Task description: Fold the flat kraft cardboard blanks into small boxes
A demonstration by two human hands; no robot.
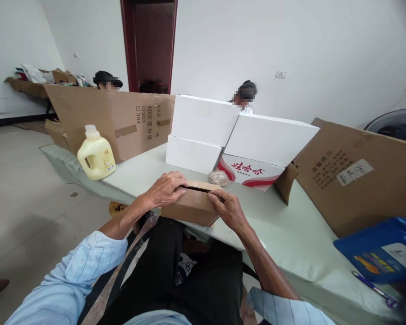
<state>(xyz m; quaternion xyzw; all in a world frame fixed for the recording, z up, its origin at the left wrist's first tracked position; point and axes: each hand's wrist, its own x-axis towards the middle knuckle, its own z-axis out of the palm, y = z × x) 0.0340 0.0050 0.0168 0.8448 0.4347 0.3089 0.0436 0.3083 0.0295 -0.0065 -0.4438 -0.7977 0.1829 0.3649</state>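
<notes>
A small brown cardboard box [190, 208] sits at the table's near edge, right in front of my lap. Its top flaps nearly meet, and a dark narrow gap shows between them. My left hand [167, 188] grips the box's left end, fingers bent over the top by the gap. At the other end, my right hand [227, 206] holds the right top edge, its thumb and fingers bent at the flaps. Just behind the box lies a crumpled wad of clear tape or plastic [219, 177]. The inside of the box is hidden.
White boxes [203, 119] and a red-and-white carton [252, 171] stand across the pale green table [257, 212]. A yellow detergent jug [96, 153] is at left, a blue jug [382, 250] and a purple-handled tool [374, 289] at right. Large cardboard sheets flank both sides; two people sit beyond.
</notes>
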